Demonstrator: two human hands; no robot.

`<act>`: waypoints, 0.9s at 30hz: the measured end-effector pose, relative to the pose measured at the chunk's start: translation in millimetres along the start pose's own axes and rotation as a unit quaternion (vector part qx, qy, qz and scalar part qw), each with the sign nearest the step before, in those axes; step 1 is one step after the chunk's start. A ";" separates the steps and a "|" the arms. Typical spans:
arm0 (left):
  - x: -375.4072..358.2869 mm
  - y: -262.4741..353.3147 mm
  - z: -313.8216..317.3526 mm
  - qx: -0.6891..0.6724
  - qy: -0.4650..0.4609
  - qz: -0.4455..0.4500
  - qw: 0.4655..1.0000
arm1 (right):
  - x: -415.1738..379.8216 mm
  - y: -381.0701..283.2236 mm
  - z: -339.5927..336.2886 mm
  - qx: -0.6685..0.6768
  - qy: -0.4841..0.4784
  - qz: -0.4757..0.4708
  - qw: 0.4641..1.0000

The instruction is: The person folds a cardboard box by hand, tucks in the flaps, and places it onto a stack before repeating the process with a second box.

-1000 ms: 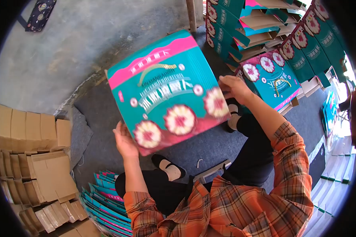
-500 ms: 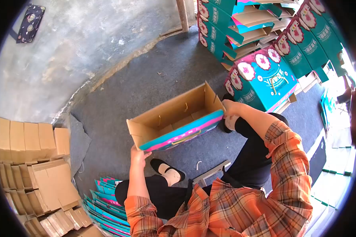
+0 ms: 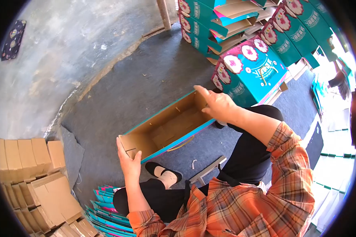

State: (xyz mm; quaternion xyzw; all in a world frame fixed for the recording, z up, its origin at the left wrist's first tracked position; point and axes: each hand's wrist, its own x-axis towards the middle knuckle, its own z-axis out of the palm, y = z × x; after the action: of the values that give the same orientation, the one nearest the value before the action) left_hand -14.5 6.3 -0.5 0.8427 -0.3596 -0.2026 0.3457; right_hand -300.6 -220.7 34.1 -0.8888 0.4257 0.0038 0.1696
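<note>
Gripping the carton [image 3: 168, 127] at opposite ends, left hand [image 3: 129, 165] and right hand [image 3: 222, 106] hold it opening upward, a spacing that likely balances it

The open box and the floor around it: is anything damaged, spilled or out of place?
The open box shows no clear damage. A pale scrap lies loose on the floor near the black shoe, like litter; at picture left, the grey floor covering has a ragged edge.

Bright daylight enters from the right, whitening the cartons [image 3: 334, 173] there; fisheye edges curve into black.
</note>
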 end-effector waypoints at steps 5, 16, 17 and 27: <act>-3.5 7.7 -7.8 0.109 -0.064 0.041 0.991 | 8.8 5.3 15.2 -0.044 -0.035 -0.016 0.998; 2.2 27.2 -13.1 0.189 -0.121 0.025 0.974 | 31.6 -5.1 13.7 -0.139 -0.108 0.008 0.984; 1.3 27.3 -13.5 0.187 -0.124 0.020 0.974 | 31.3 -4.0 15.2 -0.141 -0.100 -0.006 0.985; 0.7 19.5 -10.1 0.162 -0.114 0.053 0.979 | 34.3 -4.3 23.5 -0.112 -0.057 -0.052 0.991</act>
State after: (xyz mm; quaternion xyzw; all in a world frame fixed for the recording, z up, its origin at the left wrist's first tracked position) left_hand -17.1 0.4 20.5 0.8387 -0.4688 -0.2174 0.1719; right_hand -272.2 -236.9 8.0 -0.9213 0.3659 0.0930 0.0930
